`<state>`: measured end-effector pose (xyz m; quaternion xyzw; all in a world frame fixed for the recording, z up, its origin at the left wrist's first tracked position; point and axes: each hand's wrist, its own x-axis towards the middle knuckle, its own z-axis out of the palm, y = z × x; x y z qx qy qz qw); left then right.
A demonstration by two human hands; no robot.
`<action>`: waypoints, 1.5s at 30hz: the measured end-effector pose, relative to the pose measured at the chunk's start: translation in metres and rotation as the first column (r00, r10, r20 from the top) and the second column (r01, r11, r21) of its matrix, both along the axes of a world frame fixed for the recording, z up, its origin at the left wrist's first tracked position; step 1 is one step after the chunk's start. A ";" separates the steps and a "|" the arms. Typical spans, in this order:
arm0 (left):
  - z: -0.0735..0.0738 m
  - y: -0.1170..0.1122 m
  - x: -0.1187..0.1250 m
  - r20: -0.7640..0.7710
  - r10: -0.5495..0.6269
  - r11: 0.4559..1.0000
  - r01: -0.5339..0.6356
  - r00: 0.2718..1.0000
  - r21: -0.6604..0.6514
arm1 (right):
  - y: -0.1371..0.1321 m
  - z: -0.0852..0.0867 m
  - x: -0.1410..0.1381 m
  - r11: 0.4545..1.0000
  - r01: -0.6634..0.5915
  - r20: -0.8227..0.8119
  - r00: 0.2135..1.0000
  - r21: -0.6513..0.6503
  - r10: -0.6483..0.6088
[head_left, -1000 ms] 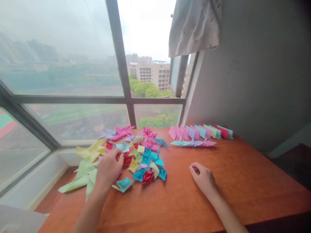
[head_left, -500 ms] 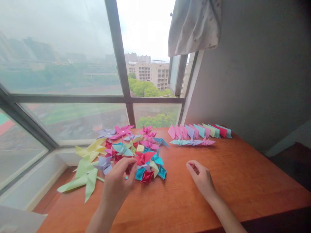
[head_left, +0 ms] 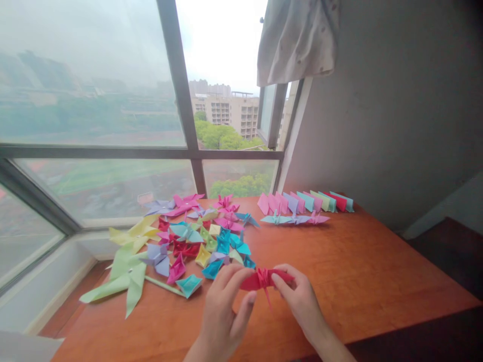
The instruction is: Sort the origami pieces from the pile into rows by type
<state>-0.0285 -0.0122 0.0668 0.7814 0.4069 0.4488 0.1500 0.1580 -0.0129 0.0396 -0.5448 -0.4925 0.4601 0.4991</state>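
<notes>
A red origami crane is held above the front part of the table, between my two hands. On its right wing, my right hand closes with thumb and fingertips. My left hand has its curled fingers at the left wing, while its thumb sits just below the paper. A narrow red point of the crane hangs downward. Left of my left hand lies a small turquoise folded boat-like piece, with a magenta one and a blue one behind.
Colourful folded pieces crowd the table's left side, including a large pale green pinwheel and a yellow pinwheel. At the back right, folded papers stand in a row behind three small cranes. Windows border the wooden table.
Both hands have come together over the front of the table. The red crane, earlier by my left hand over the pile, is now between them. My view has shifted slightly.
</notes>
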 end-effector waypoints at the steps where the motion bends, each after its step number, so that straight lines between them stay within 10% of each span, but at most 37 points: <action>1: -0.001 0.001 -0.002 0.026 0.043 0.998 -0.042 0.999 -0.038 | -0.001 0.001 0.001 1.000 -0.007 -0.001 1.000 -0.002 0.007; 5: -0.006 0.005 -0.004 0.067 0.032 0.942 -0.007 0.997 -0.336 | -0.004 0.008 0.002 0.999 -0.042 -0.034 0.999 -0.018 0.041; 9: -0.012 0.003 -0.001 0.257 -0.103 0.772 0.240 0.961 -0.589 | -0.004 0.009 0.003 0.997 -0.042 -0.139 0.990 -0.067 0.032; 17: -0.016 0.000 -0.002 0.634 0.005 0.486 0.552 0.774 -0.678 | -0.006 -0.004 0.007 0.975 -0.101 -0.584 0.811 -0.196 -0.034; 21: -0.027 0.002 -0.003 0.635 0.089 0.496 0.519 0.767 -0.696 | 0.000 -0.014 0.012 0.976 -0.011 -0.563 0.818 -0.215 -0.115; 28: -0.043 0.006 0.000 0.558 0.213 0.564 0.365 0.802 -0.741 | -0.009 -0.020 0.011 0.954 0.291 -0.056 0.956 0.066 -0.288; 35: -0.031 0.002 0.011 0.510 0.215 0.599 0.299 0.833 -0.742 | -0.028 -0.016 -0.008 0.951 -0.056 0.350 0.935 0.303 -0.056; 45: -0.031 -0.008 0.015 0.296 -0.045 0.703 0.241 0.954 -0.669 | -0.008 -0.024 0.032 0.943 0.117 0.511 0.816 0.310 -0.270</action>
